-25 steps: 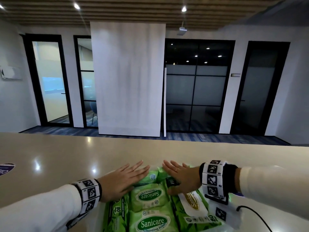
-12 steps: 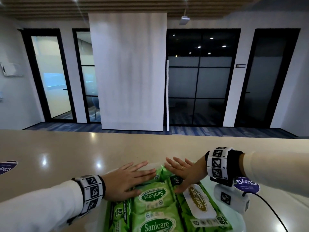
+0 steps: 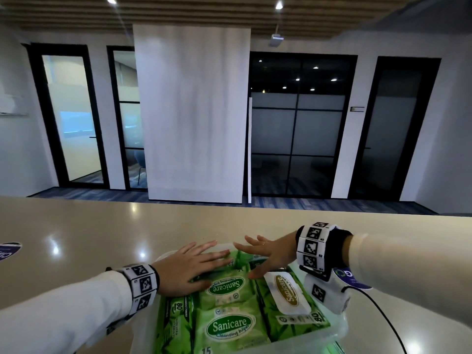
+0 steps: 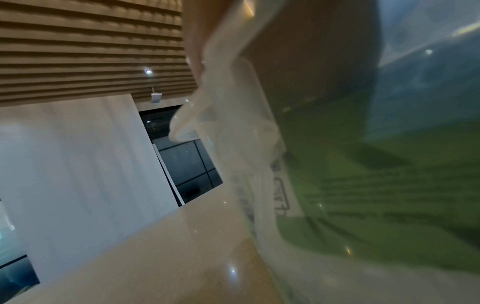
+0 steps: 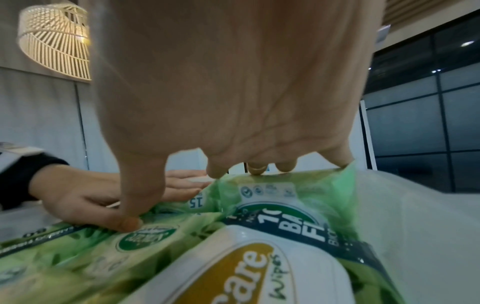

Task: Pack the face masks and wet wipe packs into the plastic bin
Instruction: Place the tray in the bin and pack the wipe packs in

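Note:
A clear plastic bin (image 3: 334, 335) stands at the table's near edge, filled with several green wet wipe packs (image 3: 229, 325). My left hand (image 3: 189, 267) lies flat, fingers straight, pressing on the far left packs. My right hand (image 3: 265, 254) is also flat with spread fingers, its thumb down on a small pack (image 5: 145, 238) and its fingertips (image 5: 255, 167) on the far pack edge. A large pack with a white flip lid (image 5: 246, 265) lies under the right palm. The left wrist view shows the bin wall (image 4: 249, 156) with green packs (image 4: 389, 195) behind it. No face masks show.
The bin sits on a glossy beige table (image 3: 102, 231) that stretches far ahead and to both sides. A black cable (image 3: 380, 312) trails from my right wrist over the table. Round purple stickers lie at the left edge (image 3: 7, 250) and beside the right wrist (image 3: 350, 277).
Both hands stay flat on the packs. The right hand has lifted slightly at the wrist and drawn a little toward the far edge; the head view has tilted down and nearer.

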A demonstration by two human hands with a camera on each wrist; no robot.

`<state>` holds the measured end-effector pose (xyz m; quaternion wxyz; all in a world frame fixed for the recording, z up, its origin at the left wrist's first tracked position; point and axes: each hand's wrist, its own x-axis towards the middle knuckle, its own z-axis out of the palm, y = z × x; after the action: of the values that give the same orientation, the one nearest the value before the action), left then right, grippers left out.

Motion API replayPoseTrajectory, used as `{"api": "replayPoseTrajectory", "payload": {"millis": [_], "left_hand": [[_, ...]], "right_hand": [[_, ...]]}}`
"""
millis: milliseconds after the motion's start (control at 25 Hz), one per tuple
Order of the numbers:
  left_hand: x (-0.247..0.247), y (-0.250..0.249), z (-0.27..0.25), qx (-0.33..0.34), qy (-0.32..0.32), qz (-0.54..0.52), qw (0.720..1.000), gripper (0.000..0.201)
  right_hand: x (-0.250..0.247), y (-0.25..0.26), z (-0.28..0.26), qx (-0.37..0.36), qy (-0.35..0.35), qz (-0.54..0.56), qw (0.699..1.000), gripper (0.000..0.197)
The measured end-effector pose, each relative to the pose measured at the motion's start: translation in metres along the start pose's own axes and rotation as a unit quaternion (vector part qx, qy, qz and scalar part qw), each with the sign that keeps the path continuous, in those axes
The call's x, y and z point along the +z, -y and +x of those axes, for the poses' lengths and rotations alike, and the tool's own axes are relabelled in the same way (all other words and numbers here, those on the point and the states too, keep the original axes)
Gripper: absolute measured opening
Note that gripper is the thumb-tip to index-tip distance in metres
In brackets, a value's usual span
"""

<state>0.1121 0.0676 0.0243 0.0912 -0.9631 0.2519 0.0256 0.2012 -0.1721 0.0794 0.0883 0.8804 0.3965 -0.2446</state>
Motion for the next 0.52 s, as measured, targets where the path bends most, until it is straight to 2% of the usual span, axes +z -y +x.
{"api": "replayPoseTrajectory", "payload": {"millis": [240,520], "left_hand": [[-0.006,-0.003,-0.001,-0.002,-0.005,0.037,0.999,0.056],[0.005,-0.001,0.006,0.029,-0.004,0.039,0.999,0.057]], "right_hand": [[0.004,0.003,-0.005,0.005,-0.015,-0.053,0.998,0.093],[0.007,-0.002,0.009,0.017,0.029,-0.044,0.998,0.088]]}}
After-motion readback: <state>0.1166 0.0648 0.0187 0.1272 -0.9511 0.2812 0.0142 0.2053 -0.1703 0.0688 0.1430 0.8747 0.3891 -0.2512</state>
